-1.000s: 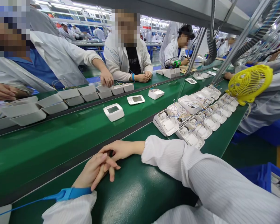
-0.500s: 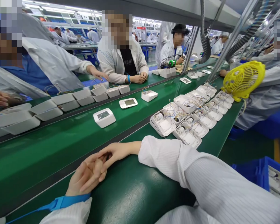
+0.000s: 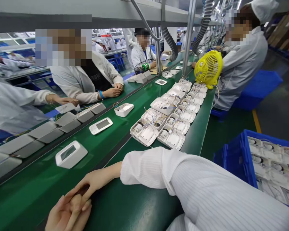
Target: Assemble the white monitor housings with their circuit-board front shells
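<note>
At the bottom left, my left hand [image 3: 66, 215] lies palm up with its fingers curled against the other hand. Over it comes my right hand [image 3: 92, 183], its fingers closed around the left hand's fingers. The two hands clasp each other above the near edge of the green belt; no part or tool shows in them. Closest to them on the belt is a white device housing with a grey screen [image 3: 71, 154]. Beyond it lie a flat white panel with a screen [image 3: 100, 125] and an open white housing with wires [image 3: 124, 109].
Rows of open white housings with wires [image 3: 144, 131] cover the right table. Behind them stands a yellow fan [image 3: 208, 69]. A blue crate [image 3: 247, 160] of housings is at the right. Grey housings [image 3: 48, 128] line the far side, where co-workers sit. Metal posts [image 3: 189, 40] rise beyond.
The view has swung to the right, so belt, housings and hands appear further left, and more of the blue crate shows. My hands stay clasped. A co-worker's hand at the left is now at a housing.
</note>
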Available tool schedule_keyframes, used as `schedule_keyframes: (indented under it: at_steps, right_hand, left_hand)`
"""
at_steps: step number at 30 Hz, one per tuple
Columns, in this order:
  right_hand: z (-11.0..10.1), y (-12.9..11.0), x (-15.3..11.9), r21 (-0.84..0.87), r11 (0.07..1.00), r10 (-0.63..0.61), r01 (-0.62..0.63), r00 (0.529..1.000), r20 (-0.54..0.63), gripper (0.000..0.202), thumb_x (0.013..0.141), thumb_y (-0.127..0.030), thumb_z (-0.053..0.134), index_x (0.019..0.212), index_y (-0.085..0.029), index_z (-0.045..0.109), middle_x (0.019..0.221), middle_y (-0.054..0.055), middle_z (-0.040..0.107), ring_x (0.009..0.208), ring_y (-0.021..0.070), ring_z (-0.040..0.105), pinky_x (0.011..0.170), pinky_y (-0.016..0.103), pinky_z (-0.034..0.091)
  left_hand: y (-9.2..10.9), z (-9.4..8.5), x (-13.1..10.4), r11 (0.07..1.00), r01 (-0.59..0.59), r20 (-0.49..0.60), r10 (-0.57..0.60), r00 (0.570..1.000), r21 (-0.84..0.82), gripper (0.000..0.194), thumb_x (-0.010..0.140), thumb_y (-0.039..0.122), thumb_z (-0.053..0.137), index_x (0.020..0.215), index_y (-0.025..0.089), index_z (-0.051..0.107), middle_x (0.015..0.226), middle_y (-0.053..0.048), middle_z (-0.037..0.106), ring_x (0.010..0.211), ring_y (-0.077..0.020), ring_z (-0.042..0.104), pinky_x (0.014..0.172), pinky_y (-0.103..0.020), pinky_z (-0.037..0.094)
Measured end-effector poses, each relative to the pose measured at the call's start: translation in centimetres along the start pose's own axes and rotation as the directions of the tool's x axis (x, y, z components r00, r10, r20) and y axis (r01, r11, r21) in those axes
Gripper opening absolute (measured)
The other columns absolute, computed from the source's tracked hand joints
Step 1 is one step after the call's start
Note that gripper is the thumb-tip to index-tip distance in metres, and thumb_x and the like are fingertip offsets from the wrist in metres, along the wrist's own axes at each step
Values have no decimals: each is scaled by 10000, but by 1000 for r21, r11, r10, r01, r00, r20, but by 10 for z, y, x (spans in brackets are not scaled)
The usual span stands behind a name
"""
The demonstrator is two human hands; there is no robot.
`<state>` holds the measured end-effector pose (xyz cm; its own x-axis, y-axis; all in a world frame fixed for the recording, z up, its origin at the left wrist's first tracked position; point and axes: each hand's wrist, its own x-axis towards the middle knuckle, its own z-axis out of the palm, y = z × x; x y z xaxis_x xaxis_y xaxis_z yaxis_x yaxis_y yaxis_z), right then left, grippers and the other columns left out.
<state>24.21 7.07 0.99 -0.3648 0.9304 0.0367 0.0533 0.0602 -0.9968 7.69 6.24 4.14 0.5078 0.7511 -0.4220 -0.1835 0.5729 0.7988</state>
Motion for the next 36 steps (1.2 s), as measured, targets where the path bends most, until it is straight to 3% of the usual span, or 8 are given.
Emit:
schedule_keyframes:
  at_steps: [3,6,12,17,20,29,32,36]
  right_hand:
    - [-8,1,-1,37,999,-23,20,997,76,465,478,-105,890,895,-145,687,851,-45,704,895,140,651,788,163,478]
    - [-6,-1,-6,-79,997,-15,14,1000,-10,442,505,-139,899,893,-145,688,830,-42,701,865,143,655,757,168,474]
    - [15,1,-16,-422,906,-100,-39,947,-304,286,893,-446,610,976,-184,689,902,6,713,836,159,643,688,215,446]
    - [5,7,-9,-560,809,-182,-178,831,-526,265,977,-358,469,1020,-224,694,1013,2,724,940,154,641,786,241,456]
    - [-13,8,0,-710,615,-250,-344,768,-589,226,934,-286,540,1094,-228,689,1131,14,694,1049,149,602,921,251,443]
    - [-74,15,43,-731,383,-160,-564,739,-654,401,909,-388,560,1174,-109,672,1588,164,240,1460,369,135,1128,542,214]
    - [-88,23,56,-717,364,-86,-595,745,-662,561,926,-523,489,1307,-123,589,1584,185,249,1458,386,155,1120,600,190]
    - [-88,29,57,-727,382,-78,-571,764,-640,505,945,-449,478,1345,-149,555,1552,169,336,1425,358,258,1112,606,209]
  left_hand:
    - [-2,4,2,999,-10,-46,12,999,36,155,794,343,540,717,228,611,399,50,384,338,-86,258,426,-239,443]
    - [-1,-2,13,995,-82,-103,88,991,60,237,753,390,557,820,193,670,543,8,527,458,-108,465,498,-257,490]
    - [-6,-22,36,898,-390,-94,414,905,203,243,722,377,622,850,174,659,882,-41,668,732,-160,624,639,-277,529]
    - [-19,-24,40,507,-454,71,607,792,733,360,751,435,627,1008,189,678,1028,-73,664,891,-236,645,820,-391,533]
    - [-22,-22,39,323,-523,228,637,736,789,313,770,448,581,897,195,714,1079,-95,654,973,-263,622,793,-362,532]
    - [-24,-21,38,564,-620,201,630,750,545,63,693,271,741,735,225,751,982,-87,666,880,-246,606,772,-340,517]
    - [-26,-22,38,502,-643,247,643,725,578,70,755,226,687,761,208,754,982,-93,669,889,-242,620,789,-351,516]
    - [-25,-21,34,404,-644,307,636,708,649,162,827,220,603,804,158,751,985,-109,671,921,-244,632,801,-369,508]
